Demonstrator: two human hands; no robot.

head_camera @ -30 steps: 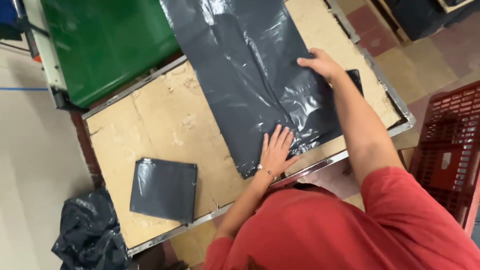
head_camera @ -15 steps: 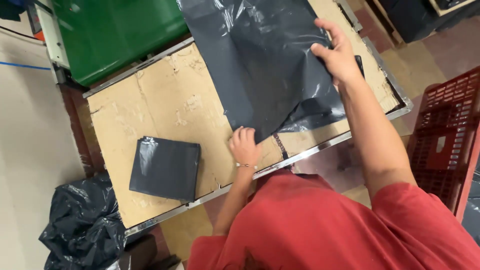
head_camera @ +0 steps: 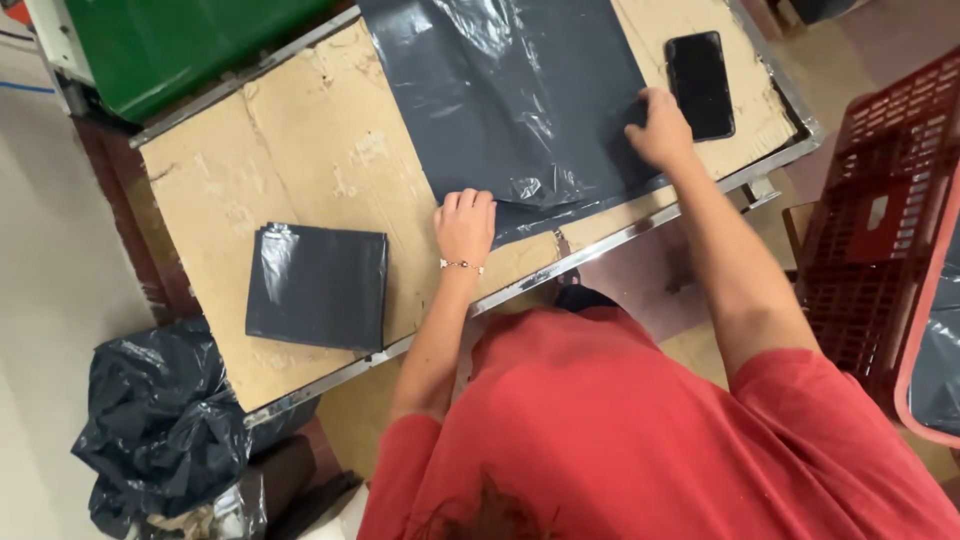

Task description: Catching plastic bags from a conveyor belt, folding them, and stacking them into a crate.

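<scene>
A large dark grey plastic bag lies spread over the cardboard-covered table. My left hand sits at the bag's near left corner, fingers curled onto its edge. My right hand grips the bag's near right edge, just left of a black phone lying flat on the cardboard. A folded dark grey bag rests on the table's near left part, apart from both hands.
A green bin stands beyond the table's far left. A crumpled black rubbish bag lies on the floor at the lower left. A red plastic crate stands at the right. The table has a metal rim.
My right hand had lifted the bag's near right edge; it now holds it low on the table, and the phone is uncovered. My left hand shifted to the bag's near left corner.
</scene>
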